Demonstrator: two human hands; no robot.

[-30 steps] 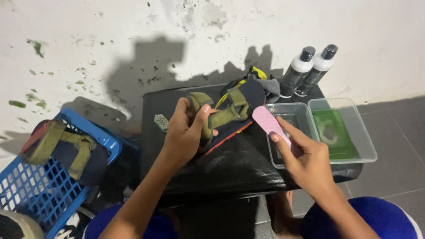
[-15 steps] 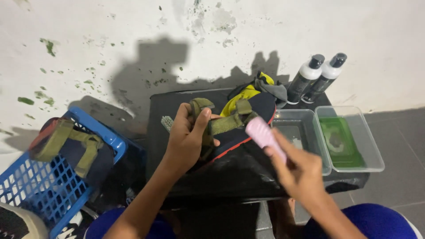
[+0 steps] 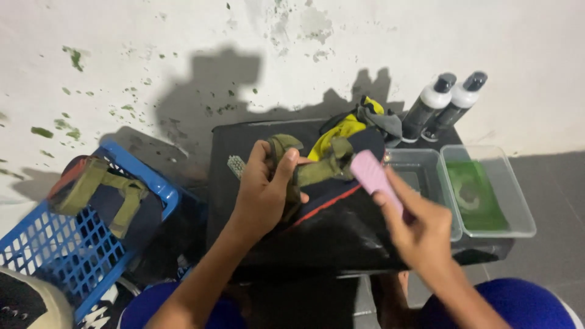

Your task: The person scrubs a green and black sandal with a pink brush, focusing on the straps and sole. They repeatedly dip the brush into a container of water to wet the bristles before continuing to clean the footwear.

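Two hands work over a black tabletop (image 3: 256, 244): the left hand (image 3: 263, 195) clamps an olive-strapped sandal (image 3: 317, 173) flat to steady it, while the right hand (image 3: 420, 228) grips a pink brush (image 3: 373, 178) angled against its strap, water tubs (image 3: 518, 225) just beside.

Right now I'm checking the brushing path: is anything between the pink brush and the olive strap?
Nothing visible does. The right hand holds the pink brush right beside the olive strap, which the left hand grips.

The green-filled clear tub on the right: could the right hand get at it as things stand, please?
Probably yes: the right hand hovers beside the tub with nothing between, though it already holds a pink brush.
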